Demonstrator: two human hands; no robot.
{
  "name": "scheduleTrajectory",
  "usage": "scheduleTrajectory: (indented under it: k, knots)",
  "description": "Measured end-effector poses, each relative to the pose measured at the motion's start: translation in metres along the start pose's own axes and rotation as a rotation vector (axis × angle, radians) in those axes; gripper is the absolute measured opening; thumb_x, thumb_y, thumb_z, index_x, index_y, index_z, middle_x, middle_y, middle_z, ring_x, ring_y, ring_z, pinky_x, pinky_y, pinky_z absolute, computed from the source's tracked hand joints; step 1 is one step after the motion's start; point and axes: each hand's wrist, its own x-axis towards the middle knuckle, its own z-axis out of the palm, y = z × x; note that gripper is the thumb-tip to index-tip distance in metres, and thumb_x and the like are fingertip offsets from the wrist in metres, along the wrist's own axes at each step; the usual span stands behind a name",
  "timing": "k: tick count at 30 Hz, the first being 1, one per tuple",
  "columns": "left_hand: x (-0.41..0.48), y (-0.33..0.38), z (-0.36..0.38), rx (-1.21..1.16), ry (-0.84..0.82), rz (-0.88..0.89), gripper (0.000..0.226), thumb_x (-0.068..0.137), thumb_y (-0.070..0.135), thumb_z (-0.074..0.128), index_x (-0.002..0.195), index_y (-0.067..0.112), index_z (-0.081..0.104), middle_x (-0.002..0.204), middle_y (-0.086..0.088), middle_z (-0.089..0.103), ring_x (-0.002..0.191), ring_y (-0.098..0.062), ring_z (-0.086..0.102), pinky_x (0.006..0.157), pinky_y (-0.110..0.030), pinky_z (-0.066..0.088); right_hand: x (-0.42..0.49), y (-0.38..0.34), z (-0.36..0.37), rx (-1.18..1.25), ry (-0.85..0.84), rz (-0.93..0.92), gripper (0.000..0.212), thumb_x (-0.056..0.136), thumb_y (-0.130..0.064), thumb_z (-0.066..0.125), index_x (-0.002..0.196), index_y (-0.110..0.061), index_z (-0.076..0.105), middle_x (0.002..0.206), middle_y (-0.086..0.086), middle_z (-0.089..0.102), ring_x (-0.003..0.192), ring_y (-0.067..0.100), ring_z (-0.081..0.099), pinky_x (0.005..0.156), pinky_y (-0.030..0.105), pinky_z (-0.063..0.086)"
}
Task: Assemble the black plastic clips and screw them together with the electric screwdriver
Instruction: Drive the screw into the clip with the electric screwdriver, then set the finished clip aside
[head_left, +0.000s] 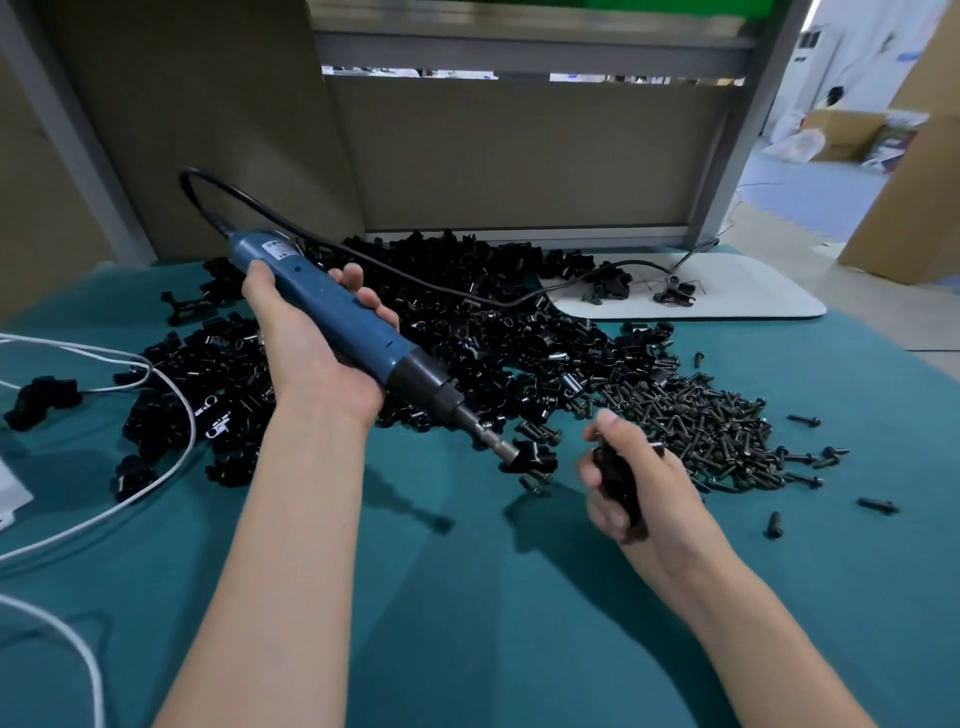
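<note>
- Left hand (317, 358) wraps its fingers round the blue barrel of the electric screwdriver (332, 312) and holds it above the counter (467, 597), which is covered in teal cloth. White cables (156, 395) trail over the cloth to its left.
- Long axis of the tool slants from upper left, where the black cord (249, 202) enters, down to lower right. Its bit points at a lone black clip (537, 460) on the cloth; I cannot tell whether the tip touches it or sits just beside it.
- White label near the cord end carries print too small to read.
- Heap of black plastic clips (467, 332) spreads behind and beneath the tool, and the cord runs across it toward the right.
- Right hand (639, 488) curls round a black clip piece (615, 483), thumb on top, low over the cloth.
- Pile of dark screws (701, 426) lies just beyond that hand, with strays scattered further right.
- White board (727, 291) rests at the far right edge, with a few clips on it.
</note>
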Motion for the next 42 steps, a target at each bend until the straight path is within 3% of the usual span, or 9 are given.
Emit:
scheduleTrajectory:
  k: [5, 11, 15, 18, 20, 22, 27, 33, 42]
  knots:
    - [0.01, -0.007, -0.006, 0.415, 0.105, -0.083, 0.061, 0.095, 0.068, 0.048, 0.108, 0.01, 0.061, 0.079, -0.006, 0.066, 0.054, -0.017, 0.064, 0.054, -0.027, 0.055, 0.004, -0.001, -0.003, 0.295, 0.033, 0.077, 0.019, 0.081, -0.04, 0.068, 0.068, -0.026, 0.071, 0.07, -0.003, 0.061, 0.034, 0.006, 0.028, 0.033, 0.019, 0.026]
    - [0.006, -0.035, -0.018, 0.825, 0.204, -0.016, 0.056, 0.097, 0.062, 0.049, 0.117, 0.01, 0.053, 0.093, -0.008, 0.066, 0.047, -0.012, 0.066, 0.046, -0.027, 0.056, 0.005, 0.0, -0.004, 0.227, 0.01, 0.082, 0.017, 0.079, -0.037, 0.07, 0.066, -0.027, 0.074, 0.078, -0.002, 0.067, 0.034, 0.007, 0.029, 0.034, 0.02, 0.026]
    - [0.004, -0.04, -0.033, 1.052, 0.26, 0.085, 0.053, 0.096, 0.06, 0.053, 0.116, 0.012, 0.053, 0.107, -0.011, 0.066, 0.082, -0.022, 0.069, 0.069, -0.036, 0.058, 0.006, 0.003, -0.004, 0.126, -0.049, 0.078, 0.02, 0.077, -0.039, 0.077, 0.063, -0.025, 0.073, 0.081, 0.007, 0.055, 0.036, 0.008, 0.028, 0.036, 0.021, 0.027]
    - [-0.007, -0.033, -0.052, 1.57, 0.274, 0.155, 0.061, 0.094, 0.063, 0.051, 0.121, 0.008, 0.055, 0.118, -0.015, 0.062, 0.113, -0.035, 0.055, 0.094, -0.047, 0.048, 0.006, 0.005, -0.002, 0.073, -0.122, 0.07, 0.025, 0.071, -0.047, 0.077, 0.065, -0.024, 0.071, 0.085, 0.017, 0.044, 0.036, 0.009, 0.028, 0.037, 0.021, 0.026]
    - [-0.029, -0.031, -0.06, 1.856, 0.257, 0.418, 0.059, 0.096, 0.058, 0.051, 0.133, 0.011, 0.05, 0.13, -0.016, 0.05, 0.121, -0.034, 0.044, 0.097, -0.043, 0.042, 0.005, 0.007, 0.0, 0.034, -0.179, 0.066, 0.029, 0.075, -0.051, 0.076, 0.07, -0.023, 0.07, 0.086, 0.018, 0.049, 0.035, 0.009, 0.029, 0.037, 0.021, 0.025]
    - [-0.058, -0.036, -0.057, 1.717, 0.019, 0.67, 0.038, 0.099, 0.05, 0.052, 0.126, 0.024, 0.055, 0.123, -0.002, 0.052, 0.105, -0.015, 0.054, 0.081, -0.026, 0.047, 0.005, 0.009, 0.002, -0.027, -0.201, 0.087, 0.038, 0.077, -0.06, 0.074, 0.076, -0.022, 0.071, 0.083, 0.01, 0.063, 0.036, 0.01, 0.032, 0.04, 0.022, 0.021]
    - [-0.11, -0.066, -0.049, 1.29, -0.461, 0.114, 0.022, 0.091, 0.055, 0.058, 0.086, 0.036, 0.068, 0.072, 0.011, 0.069, 0.056, -0.005, 0.06, 0.052, -0.019, 0.045, 0.002, 0.013, 0.009, -0.258, -0.14, 0.067, 0.044, 0.07, -0.075, 0.062, 0.08, -0.033, 0.073, 0.074, -0.005, 0.068, 0.037, 0.009, 0.035, 0.037, 0.016, 0.022]
    - [-0.108, -0.072, -0.054, 1.161, -0.429, -0.031, 0.01, 0.097, 0.024, 0.064, 0.092, 0.017, 0.07, 0.066, 0.009, 0.066, 0.058, -0.005, 0.062, 0.053, -0.016, 0.048, 0.002, 0.016, 0.009, -0.329, -0.17, 0.032, 0.046, 0.077, -0.068, 0.063, 0.081, -0.023, 0.06, 0.078, 0.004, 0.045, 0.05, 0.012, 0.028, 0.039, 0.023, 0.023]
    - [-0.108, -0.067, -0.059, 1.181, -0.597, 0.017, 0.011, 0.098, 0.013, 0.063, 0.102, 0.022, 0.068, 0.088, 0.016, 0.072, 0.084, -0.003, 0.065, 0.076, -0.018, 0.052, 0.001, 0.011, 0.005, -0.277, -0.235, 0.017, 0.033, 0.08, -0.062, 0.062, 0.072, -0.03, 0.065, 0.06, -0.008, 0.054, 0.038, 0.012, 0.029, 0.042, 0.027, 0.013]
